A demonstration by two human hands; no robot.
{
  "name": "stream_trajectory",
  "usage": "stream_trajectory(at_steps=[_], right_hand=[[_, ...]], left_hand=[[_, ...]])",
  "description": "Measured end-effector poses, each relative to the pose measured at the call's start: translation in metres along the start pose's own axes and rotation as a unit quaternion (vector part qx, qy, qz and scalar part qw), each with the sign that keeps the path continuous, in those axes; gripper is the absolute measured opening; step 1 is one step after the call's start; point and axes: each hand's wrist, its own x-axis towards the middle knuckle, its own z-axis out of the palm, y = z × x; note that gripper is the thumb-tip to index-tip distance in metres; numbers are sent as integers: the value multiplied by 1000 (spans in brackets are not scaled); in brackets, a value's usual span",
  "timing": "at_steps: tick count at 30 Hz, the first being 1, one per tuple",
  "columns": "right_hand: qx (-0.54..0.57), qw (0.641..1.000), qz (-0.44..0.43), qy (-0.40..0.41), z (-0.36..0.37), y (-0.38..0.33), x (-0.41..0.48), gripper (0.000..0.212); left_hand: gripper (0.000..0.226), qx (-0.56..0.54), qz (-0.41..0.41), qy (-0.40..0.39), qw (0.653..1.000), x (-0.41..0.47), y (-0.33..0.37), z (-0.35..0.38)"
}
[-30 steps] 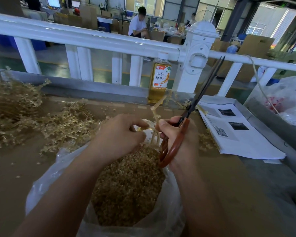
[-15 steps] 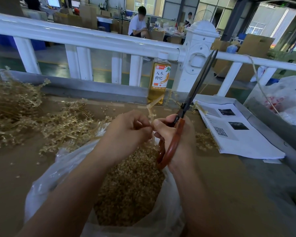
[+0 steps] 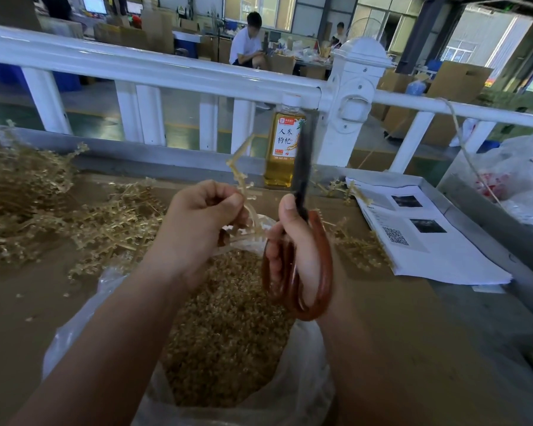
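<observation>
Pale plastic sprig [image 3: 243, 184] is pinched by the curled fingers of the left hand [image 3: 197, 222] and rises toward 12 o'clock above a clear bag [image 3: 305, 382] of cut pieces. Red-handled scissors [image 3: 319, 265], blades blurred and pointing to 12 o'clock, are gripped by the right hand [image 3: 299, 241] at 3 o'clock of the sprig.

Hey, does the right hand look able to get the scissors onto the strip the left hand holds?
Probably yes. The right hand grips the scissors, with the blades pointing up close beside the strip that the left hand pinches. Nothing shows between them.
</observation>
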Motion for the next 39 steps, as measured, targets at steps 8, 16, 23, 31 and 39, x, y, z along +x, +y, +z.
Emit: stream_trajectory(at_steps=[8, 16, 23, 31, 39], right_hand=[[-171, 966, 92, -168, 6, -3, -8, 60], [-228, 944, 115, -209, 9, -11, -12, 58], [-260, 939, 100, -204, 9, -11, -15, 50], [-244, 949, 70, -189, 12, -13, -12, 60], [-200, 961, 59, -180, 12, -13, -15, 56]], left_hand=[[22, -18, 18, 68, 997, 5, 3, -9], [25, -50, -4, 107, 993, 10, 6, -17], [21, -48, -35, 94, 994, 12, 5, -21], [20, -86, -52, 64, 993, 14, 8, -22], [19, -133, -40, 43, 989, 15, 7, -20]])
